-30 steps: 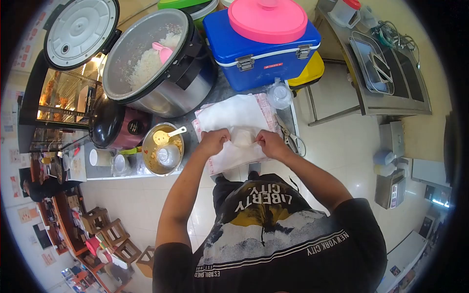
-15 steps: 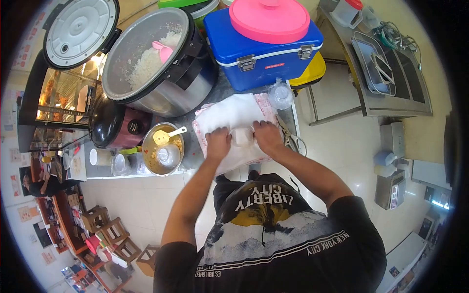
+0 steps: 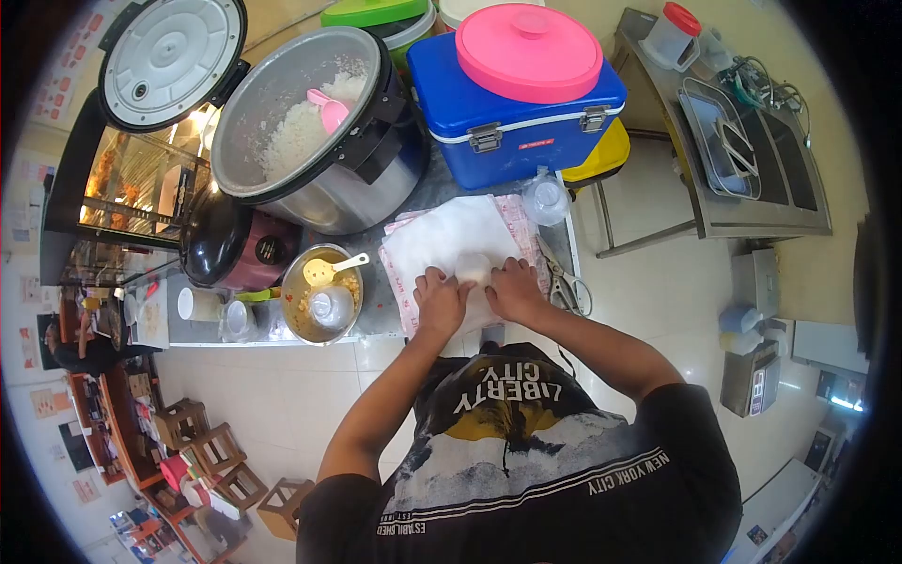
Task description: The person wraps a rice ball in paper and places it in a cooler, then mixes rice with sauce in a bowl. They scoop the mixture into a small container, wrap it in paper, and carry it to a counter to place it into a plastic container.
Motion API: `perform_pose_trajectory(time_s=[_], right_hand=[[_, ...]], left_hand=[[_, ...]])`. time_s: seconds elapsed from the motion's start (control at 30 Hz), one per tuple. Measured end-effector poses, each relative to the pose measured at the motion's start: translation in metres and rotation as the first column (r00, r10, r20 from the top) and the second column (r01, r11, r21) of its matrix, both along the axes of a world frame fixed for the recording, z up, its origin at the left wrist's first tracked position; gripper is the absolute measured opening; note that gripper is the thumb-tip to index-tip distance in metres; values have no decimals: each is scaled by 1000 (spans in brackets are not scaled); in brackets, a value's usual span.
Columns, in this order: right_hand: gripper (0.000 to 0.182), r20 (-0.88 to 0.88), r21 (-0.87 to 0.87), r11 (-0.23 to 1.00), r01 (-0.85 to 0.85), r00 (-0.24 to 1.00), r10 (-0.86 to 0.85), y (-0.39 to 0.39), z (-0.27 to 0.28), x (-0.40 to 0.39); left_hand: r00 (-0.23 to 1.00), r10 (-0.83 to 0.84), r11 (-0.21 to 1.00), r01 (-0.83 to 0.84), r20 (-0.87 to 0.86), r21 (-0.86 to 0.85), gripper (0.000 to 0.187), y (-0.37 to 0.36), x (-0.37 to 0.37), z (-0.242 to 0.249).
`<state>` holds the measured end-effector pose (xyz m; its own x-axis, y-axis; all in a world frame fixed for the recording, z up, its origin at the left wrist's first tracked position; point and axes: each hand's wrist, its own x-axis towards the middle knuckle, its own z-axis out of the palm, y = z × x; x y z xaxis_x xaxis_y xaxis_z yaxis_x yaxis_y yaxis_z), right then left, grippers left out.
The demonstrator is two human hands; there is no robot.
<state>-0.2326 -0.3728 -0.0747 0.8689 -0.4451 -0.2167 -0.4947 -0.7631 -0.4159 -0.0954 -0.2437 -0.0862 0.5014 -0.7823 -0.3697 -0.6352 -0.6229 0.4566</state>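
A stack of white wrapping paper (image 3: pixel 442 240) lies on the steel counter in front of me. On it sits a small white rounded bundle (image 3: pixel 473 267), a lump wrapped in paper. My left hand (image 3: pixel 439 298) presses against the bundle's left side with fingers curled. Against its right side my right hand (image 3: pixel 514 287) does the same. Both hands close around the bundle from the near side.
A big open rice cooker (image 3: pixel 310 132) with a pink scoop (image 3: pixel 331 110) stands at the back left. A metal bowl (image 3: pixel 322 292) with a spoon is left of the paper. A blue cooler (image 3: pixel 521 113) with a pink lid stands behind; scissors (image 3: pixel 567 287) lie at right.
Both hands came together from the paper's edges and closed in on the white bundle, which is now smaller and rounder between them.
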Motion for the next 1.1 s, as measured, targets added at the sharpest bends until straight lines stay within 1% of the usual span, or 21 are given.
perform_pose_trajectory(time_s=[0.07, 0.1, 0.13, 0.17, 0.2, 0.33, 0.4, 0.43, 0.47, 0.5, 0.53, 0.63, 0.67, 0.77, 0.8, 0.83, 0.87, 0.9, 0.97, 1.0, 1.1], right_hand=[[31, -42, 124, 990, 70, 997, -65, 0, -3, 12], [28, -41, 199, 973, 116, 993, -110, 1, -7, 17], [26, -43, 271, 949, 160, 987, -154, 2, -10, 21], [27, 3, 222, 961, 166, 985, -171, 6, -16, 22], [28, 51, 175, 970, 168, 982, -180, 12, -22, 24], [38, 251, 163, 974, 157, 948, -195, 30, -24, 21], [45, 285, 517, 851, 93, 919, -273, 26, -8, 22], [49, 284, 668, 742, 53, 904, -320, 25, -1, 22], [48, 188, 903, 427, 53, 844, -503, 27, 3, 22], [47, 29, 999, 51, 4, 774, -632, 29, 7, 25], [45, -171, 942, -323, -88, 703, -690, 31, 9, 27], [48, -202, 945, -324, -33, 723, -660, 34, 11, 29], [51, -196, 948, -319, 17, 820, -538, 24, 27, 28], [46, -146, 984, 46, 175, 918, -369, -2, 59, 27], [46, 59, 890, 437, 130, 918, -392, -14, 45, 29], [55, 290, 499, 848, 178, 888, -357, -32, 35, 29], [63, 480, 108, 919, 379, 790, -382, -55, 17, 27], [68, 601, 41, 863, 503, 678, -423, -83, 10, 31], [87, 430, -171, 734, 657, 720, -544, -109, 10, 34], [95, 268, -207, 750, 629, 773, -574, -118, 3, 37], [97, 117, -271, 838, 473, 880, -460, -145, -24, 37]], left_hand=[[975, 54, 997, -41, -215, 65, 63, -13, 28, -39], [838, 298, 953, -287, -457, 94, 64, -20, 33, -30], [584, 483, 848, -498, -652, 182, 65, -28, 35, -12], [246, 585, 693, -647, -773, 319, 65, -33, 36, -3], [70, 573, 642, -658, -816, 394, 63, -33, 37, -9], [-211, 222, 546, -782, -952, 300, 54, -18, 10, -28], [-206, 201, 536, -795, -958, 284, 49, -6, 3, 4], [-206, 193, 534, -798, -959, 279, 46, 1, 1, 13], [-221, 178, 558, -780, -959, 283, 46, 9, 0, 14], [-234, 161, 586, -759, -959, 284, 47, 15, 2, 15], [-248, 147, 618, -733, -957, 285, 47, 21, 4, 16], [-241, 40, 728, -658, -970, 193, 50, 41, 13, 34], [-230, 35, 738, -650, -973, 180, 52, 49, 15, 40], [-207, 4, 730, -668, -978, 145, 57, 79, 18, 49], [-214, -15, 710, -690, -977, 141, 58, 91, 17, 48], [-222, -33, 685, -715, -975, 139, 58, 105, 14, 47], [-180, -16, 610, -781, -983, 133, 57, 118, 11, 44], [-142, 18, 567, -814, -990, 128, 57, 133, 9, 36], [-71, 103, 447, -888, -992, 110, 56, 168, 7, 22], [-73, 99, 392, -914, -992, 106, 54, 181, 4, 25], [-54, 140, 190, -979, -989, 81, 52, 209, 3, 31]])
